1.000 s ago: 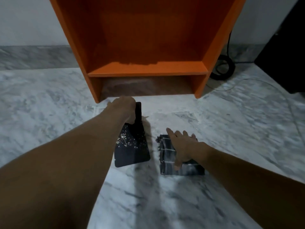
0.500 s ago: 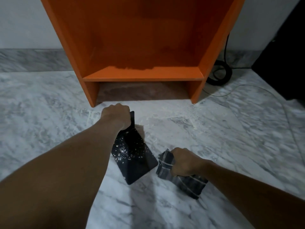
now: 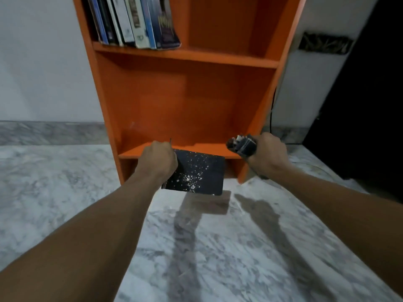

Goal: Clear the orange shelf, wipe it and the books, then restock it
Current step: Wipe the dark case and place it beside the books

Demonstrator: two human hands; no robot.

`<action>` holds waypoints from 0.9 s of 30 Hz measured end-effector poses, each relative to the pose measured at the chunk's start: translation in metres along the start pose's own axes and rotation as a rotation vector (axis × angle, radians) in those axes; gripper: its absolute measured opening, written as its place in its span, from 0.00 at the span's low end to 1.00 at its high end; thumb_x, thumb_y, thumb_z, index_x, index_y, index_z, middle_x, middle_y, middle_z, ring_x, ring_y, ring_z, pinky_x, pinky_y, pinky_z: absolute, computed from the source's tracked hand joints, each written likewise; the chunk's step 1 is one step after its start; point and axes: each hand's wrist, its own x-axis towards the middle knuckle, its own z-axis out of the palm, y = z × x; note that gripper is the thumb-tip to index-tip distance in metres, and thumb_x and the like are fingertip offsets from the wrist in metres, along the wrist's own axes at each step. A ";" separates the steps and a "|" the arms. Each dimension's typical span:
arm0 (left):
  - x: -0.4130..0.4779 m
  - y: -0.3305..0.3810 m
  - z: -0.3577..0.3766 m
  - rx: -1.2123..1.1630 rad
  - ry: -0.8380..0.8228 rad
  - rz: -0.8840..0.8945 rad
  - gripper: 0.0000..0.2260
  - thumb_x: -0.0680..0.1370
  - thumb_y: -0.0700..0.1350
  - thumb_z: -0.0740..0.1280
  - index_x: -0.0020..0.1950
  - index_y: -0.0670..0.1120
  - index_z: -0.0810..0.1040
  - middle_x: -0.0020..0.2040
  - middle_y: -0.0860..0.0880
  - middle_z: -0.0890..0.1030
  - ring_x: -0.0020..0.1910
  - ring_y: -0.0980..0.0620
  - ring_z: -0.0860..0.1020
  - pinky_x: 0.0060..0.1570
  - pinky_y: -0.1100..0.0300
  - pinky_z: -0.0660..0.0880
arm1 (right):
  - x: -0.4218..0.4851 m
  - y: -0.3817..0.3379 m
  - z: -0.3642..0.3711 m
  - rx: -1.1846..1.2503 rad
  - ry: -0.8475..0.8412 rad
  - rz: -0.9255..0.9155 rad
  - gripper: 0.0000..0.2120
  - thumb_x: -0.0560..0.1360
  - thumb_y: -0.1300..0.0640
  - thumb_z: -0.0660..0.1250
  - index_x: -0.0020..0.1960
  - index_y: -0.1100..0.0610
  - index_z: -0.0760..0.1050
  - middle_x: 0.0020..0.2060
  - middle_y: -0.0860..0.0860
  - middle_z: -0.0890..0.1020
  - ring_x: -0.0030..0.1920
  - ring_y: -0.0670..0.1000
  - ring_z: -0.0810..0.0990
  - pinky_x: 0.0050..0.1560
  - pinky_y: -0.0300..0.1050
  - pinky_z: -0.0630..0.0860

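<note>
Grey-veined marble floor (image 3: 218, 247), pale wall behind, orange shelf (image 3: 196, 105) standing against it. Upper compartment holds a row of upright books (image 3: 135, 20), leaning slightly. Lower compartment is bare.

Left hand (image 3: 160, 160): fist closed on the left edge of a dark book (image 3: 196, 173) with a white speckled cover. Book is off the floor, cover facing the camera, and it extends rightward from the grip. Long axis runs roughly left to right, tilted slightly down toward the right. Its far edge overlaps the front lip of the bottom shelf board (image 3: 135, 154).

Right hand (image 3: 267, 153): closed on a folded dark cloth (image 3: 242, 143), which sticks out up and to the left of the fist, toward the lower compartment. Cloth end sits just in front of the right part of that opening.

Key relation: the empty lower compartment lies directly beyond both grips; the left hand with the book is nearer its centre.

Judgement: restocking step. Book probably needs rotating upright, spine outward, before it goes in.
</note>
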 end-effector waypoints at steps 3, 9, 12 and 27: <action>-0.001 0.012 -0.020 -0.043 0.017 -0.042 0.14 0.83 0.44 0.56 0.45 0.40 0.77 0.35 0.43 0.71 0.38 0.44 0.73 0.38 0.54 0.70 | 0.023 -0.015 -0.037 -0.051 0.133 -0.162 0.07 0.71 0.61 0.70 0.49 0.56 0.77 0.40 0.52 0.70 0.38 0.54 0.70 0.38 0.46 0.65; -0.006 0.031 -0.053 -0.093 0.158 -0.010 0.15 0.83 0.44 0.54 0.39 0.42 0.71 0.31 0.46 0.69 0.30 0.48 0.67 0.36 0.54 0.67 | 0.022 -0.028 -0.054 -0.003 0.296 -0.272 0.09 0.71 0.63 0.70 0.51 0.59 0.78 0.41 0.52 0.68 0.43 0.56 0.72 0.40 0.46 0.65; -0.010 0.039 -0.063 -0.106 0.216 -0.048 0.15 0.83 0.43 0.52 0.41 0.42 0.72 0.29 0.48 0.66 0.30 0.48 0.68 0.32 0.57 0.67 | 0.004 -0.020 -0.036 -0.039 0.274 -0.309 0.14 0.71 0.62 0.70 0.56 0.59 0.77 0.41 0.51 0.67 0.43 0.53 0.68 0.39 0.45 0.64; -0.001 0.072 -0.070 -0.013 0.333 0.027 0.17 0.83 0.43 0.55 0.34 0.42 0.68 0.28 0.47 0.65 0.30 0.45 0.69 0.32 0.58 0.65 | -0.015 0.017 -0.005 -0.354 0.204 -0.698 0.20 0.61 0.61 0.78 0.53 0.60 0.81 0.44 0.56 0.82 0.42 0.57 0.80 0.28 0.46 0.76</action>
